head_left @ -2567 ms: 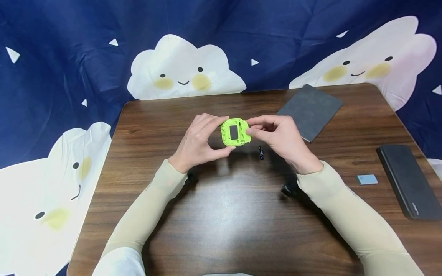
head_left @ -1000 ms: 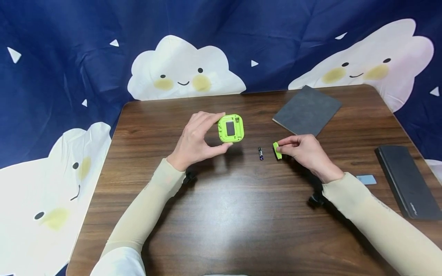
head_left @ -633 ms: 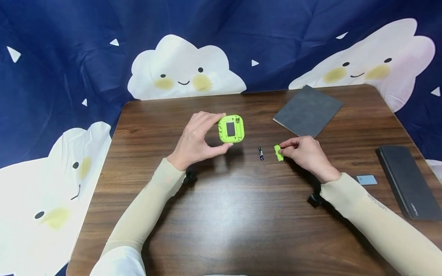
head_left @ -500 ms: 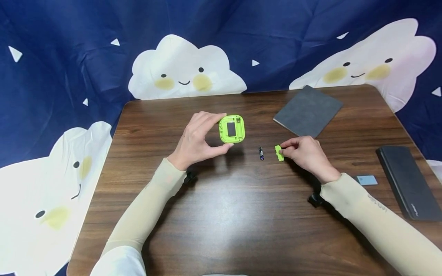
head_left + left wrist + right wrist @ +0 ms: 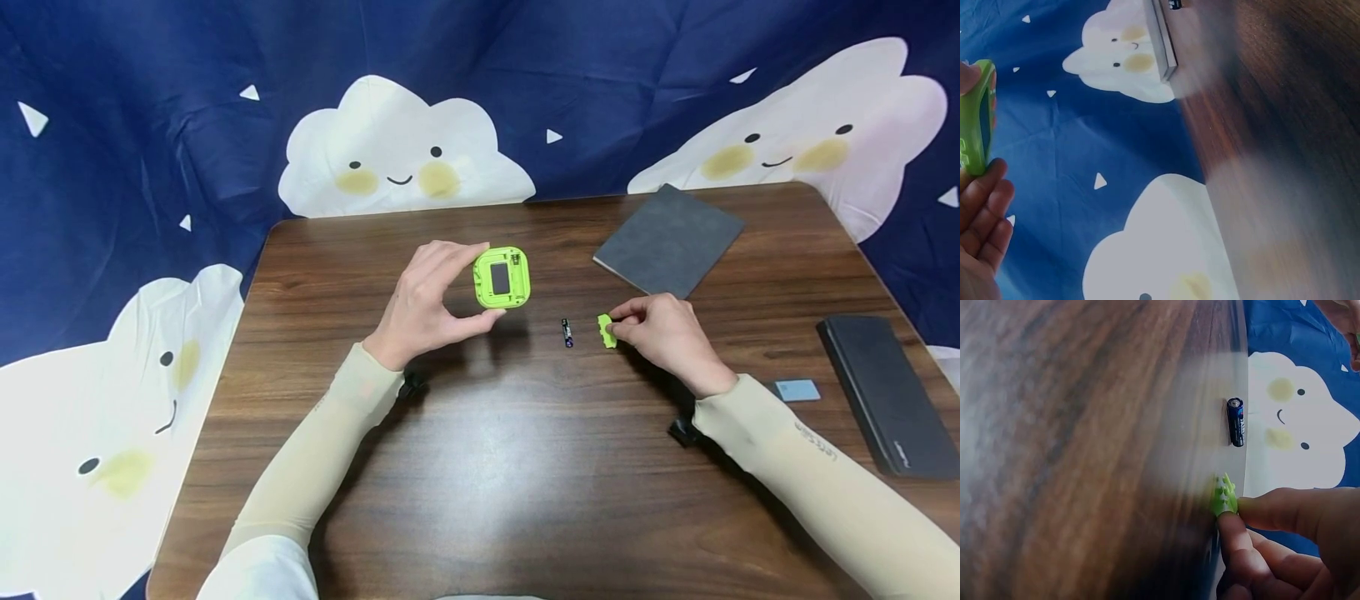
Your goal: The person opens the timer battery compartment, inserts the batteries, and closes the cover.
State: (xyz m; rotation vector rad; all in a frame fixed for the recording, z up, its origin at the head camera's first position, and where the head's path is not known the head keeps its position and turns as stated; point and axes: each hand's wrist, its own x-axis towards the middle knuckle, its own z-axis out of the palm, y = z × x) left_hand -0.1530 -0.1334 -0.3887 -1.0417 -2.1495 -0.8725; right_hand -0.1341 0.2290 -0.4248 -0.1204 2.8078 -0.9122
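My left hand (image 5: 423, 304) holds a lime-green, rounded-square electronic device (image 5: 523, 277) by its edges, between thumb and fingers, above the table. Its side with a dark rectangle and an open battery slot faces the head camera; in the left wrist view the device (image 5: 974, 119) shows edge-on. My right hand (image 5: 671, 337) pinches a small lime-green battery cover (image 5: 606, 332) low at the tabletop. Between the hands, a dark blue battery (image 5: 567, 332) lies on the table. In the right wrist view the cover (image 5: 1222, 495) sits at the fingertips, with the battery (image 5: 1235, 422) beyond it.
The wooden table (image 5: 480, 467) has a dark grey notebook (image 5: 671, 237) at the back right. Farther right lie a small light-blue block (image 5: 797, 390) and a long black case (image 5: 888, 396). A blue cloth (image 5: 585, 75) with cloud faces hangs behind the table.
The right hand has taken the battery cover off the device and moved it right and down to the tabletop beside the battery. The left hand still holds the device, nearly in place.
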